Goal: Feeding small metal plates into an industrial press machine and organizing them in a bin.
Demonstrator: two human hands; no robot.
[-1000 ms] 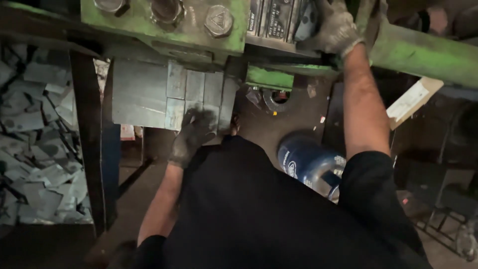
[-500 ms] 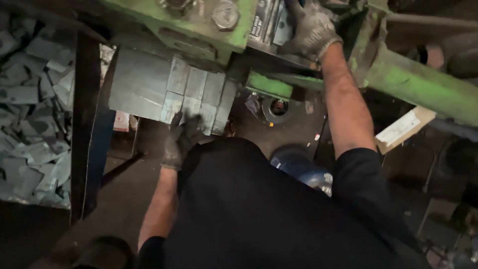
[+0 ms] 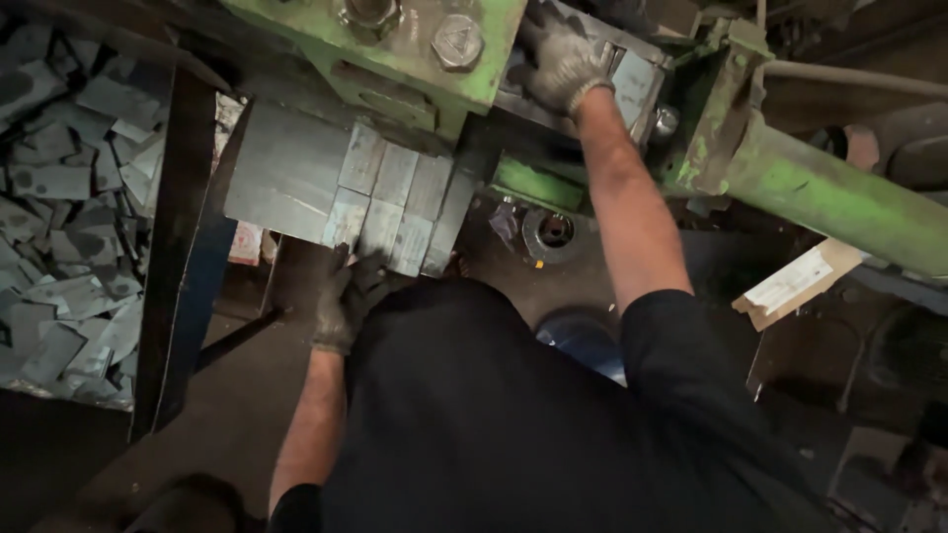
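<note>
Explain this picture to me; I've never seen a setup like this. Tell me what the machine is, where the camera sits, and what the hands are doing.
The camera sits on the person's head and looks straight down, so the black shirt fills the bottom. Above it stands a heavy green machine with big bolts, and a green arm runs off to the right. Both hands wear grey gloves. The left hand touches the near edge of a row of flat grey metal plates under the machine. The right hand rests on a grey metal part up on the machine; whether it grips is unclear. At far left lies a pile of cut metal pieces.
</note>
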